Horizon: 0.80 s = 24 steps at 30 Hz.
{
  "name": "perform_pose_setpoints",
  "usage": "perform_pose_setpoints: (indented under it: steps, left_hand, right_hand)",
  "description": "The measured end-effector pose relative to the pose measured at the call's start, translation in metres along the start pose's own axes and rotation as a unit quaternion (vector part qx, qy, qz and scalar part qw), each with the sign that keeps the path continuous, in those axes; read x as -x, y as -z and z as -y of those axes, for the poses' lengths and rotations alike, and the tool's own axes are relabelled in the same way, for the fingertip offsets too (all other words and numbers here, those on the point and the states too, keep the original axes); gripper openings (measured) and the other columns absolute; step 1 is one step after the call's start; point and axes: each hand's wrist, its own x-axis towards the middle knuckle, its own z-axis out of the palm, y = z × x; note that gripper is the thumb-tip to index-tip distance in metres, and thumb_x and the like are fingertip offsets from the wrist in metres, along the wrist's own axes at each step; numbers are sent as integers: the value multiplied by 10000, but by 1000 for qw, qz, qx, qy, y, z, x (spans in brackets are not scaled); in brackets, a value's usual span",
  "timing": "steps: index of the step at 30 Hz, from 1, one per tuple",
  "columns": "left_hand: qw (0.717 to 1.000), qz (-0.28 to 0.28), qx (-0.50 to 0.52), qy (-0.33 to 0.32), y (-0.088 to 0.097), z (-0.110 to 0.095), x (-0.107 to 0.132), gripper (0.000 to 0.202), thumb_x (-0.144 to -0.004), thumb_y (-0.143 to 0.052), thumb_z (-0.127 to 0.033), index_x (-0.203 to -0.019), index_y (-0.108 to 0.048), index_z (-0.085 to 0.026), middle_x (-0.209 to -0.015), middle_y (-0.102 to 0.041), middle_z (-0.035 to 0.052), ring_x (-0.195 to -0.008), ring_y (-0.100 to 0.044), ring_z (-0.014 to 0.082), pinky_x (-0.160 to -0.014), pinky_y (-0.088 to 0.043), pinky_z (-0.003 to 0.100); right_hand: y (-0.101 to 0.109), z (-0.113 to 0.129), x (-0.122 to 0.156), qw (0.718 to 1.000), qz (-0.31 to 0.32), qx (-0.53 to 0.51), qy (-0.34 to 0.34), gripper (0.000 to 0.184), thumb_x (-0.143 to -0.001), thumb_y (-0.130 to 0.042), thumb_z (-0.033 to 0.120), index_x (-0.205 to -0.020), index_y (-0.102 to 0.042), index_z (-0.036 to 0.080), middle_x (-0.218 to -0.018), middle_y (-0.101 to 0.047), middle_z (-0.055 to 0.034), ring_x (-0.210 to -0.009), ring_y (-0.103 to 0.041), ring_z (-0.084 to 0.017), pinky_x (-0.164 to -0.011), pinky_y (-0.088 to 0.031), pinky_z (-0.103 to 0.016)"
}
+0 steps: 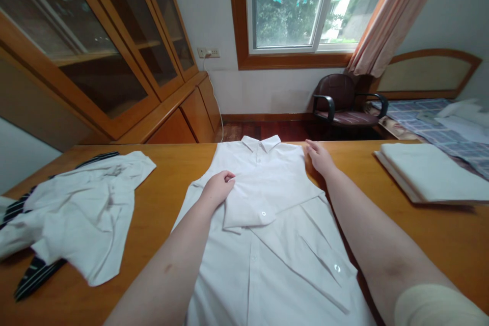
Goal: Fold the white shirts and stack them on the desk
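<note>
A white button-up shirt [250, 270] lies front up on the table, its collar [261, 144] at the far edge. Both sleeves are folded in over its front. One sleeve's cuff [248, 214], with a button, lies across the middle; the other cuff [332, 267] slants toward the lower right. My left hand [218, 188] is closed, thumb and fingers pinching the cloth of the sleeve on the chest. My right hand [321, 158] is at the shirt's right shoulder edge, fingers stretched toward the cloth; whether they touch it is hard to see.
On the wooden table [160, 214], a crumpled white garment [91, 214] with dark striped cloth [40, 275] lies at left. A folded white stack [435, 170] sits at right. Beyond stand a glass-door cabinet [153, 97], an office chair [338, 97] and a bed [428, 117].
</note>
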Motion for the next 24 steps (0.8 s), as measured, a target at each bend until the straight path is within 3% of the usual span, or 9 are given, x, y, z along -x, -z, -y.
perform_pose_setpoints:
  steps: [2, 3, 6, 8, 10, 12, 15, 21, 24]
  left_hand:
    - [1000, 2, -5, 3, 0, 0, 0, 200, -728, -539, -277, -887, -642, -216, -784, -661, -3, -724, -592, 156, -633, -397, 245]
    - [1000, 4, -8, 4, 0, 0, -1, 204, -727, -537, -277, -892, -642, -218, -793, -664, -2, -731, -593, 157, -633, -396, 245]
    - [1000, 9, -22, 6, 0, -1, -1, 221, -728, -533, -280, -912, -644, -228, -828, -673, 1, -764, -597, 166, -641, -396, 247]
    - [999, 13, -30, 6, 0, -2, -1, 230, -733, -530, -286, -923, -646, -233, -862, -680, 6, -787, -599, 172, -651, -399, 249]
    - [999, 16, -39, 5, 0, -2, 1, 238, -738, -526, -294, -934, -648, -235, -908, -685, 14, -814, -602, 180, -661, -401, 253]
    - [999, 16, -44, 0, 0, -3, 2, 247, -742, -520, -295, -945, -648, -235, -945, -686, 21, -840, -603, 190, -672, -403, 258]
    - [999, 17, -35, -8, -3, -4, 1, 256, -741, -509, -278, -954, -644, -230, -951, -684, 28, -850, -603, 197, -683, -407, 265]
    - [999, 18, 13, -26, -15, -9, -14, 270, -701, -537, -232, -947, -645, -202, -917, -682, 39, -830, -601, 195, -713, -417, 275]
    - [998, 25, 42, -31, -19, -11, -22, 258, -697, -536, -216, -929, -644, -186, -867, -685, 31, -790, -613, 176, -702, -432, 261]
  right_hand:
    - [15, 3, -1, 996, -4, -75, -44, 453, -889, -394, 447, -1215, -540, 169, -1160, -624, -120, -945, -616, -194, -792, -497, -313]
    - [22, 6, 1, 994, 22, -83, -71, 412, -868, -443, 449, -1133, -581, 165, -1077, -652, -114, -820, -627, -174, -698, -504, -286]
    - [40, 15, 18, 976, 180, -17, -124, 294, -783, -591, 443, -823, -641, 156, -797, -673, -78, -573, -563, -126, -531, -444, -239]
    - [46, 21, 38, 949, 287, 38, -126, 282, -733, -649, 447, -765, -639, 167, -676, -647, -45, -537, -550, -128, -504, -413, -234]
    - [47, 24, 58, 930, 339, 68, -124, 292, -710, -660, 466, -778, -637, 182, -638, -628, -19, -535, -548, -132, -492, -391, -231]
    - [46, 25, 73, 931, 329, 115, -103, 273, -712, -648, 455, -720, -625, 183, -613, -608, -4, -542, -539, -133, -493, -369, -231]
    - [42, 24, 81, 942, 265, 196, -64, 234, -733, -621, 399, -651, -617, 180, -606, -606, -7, -569, -543, -142, -509, -352, -236]
    - [37, 19, 66, 954, 146, 251, -82, 245, -784, -566, 400, -822, -683, 188, -814, -691, -70, -730, -619, -204, -588, -416, -264]
    - [32, 21, 64, 948, 88, 294, -89, 277, -796, -559, 383, -948, -679, 185, -941, -686, -111, -859, -625, -253, -710, -458, -317]
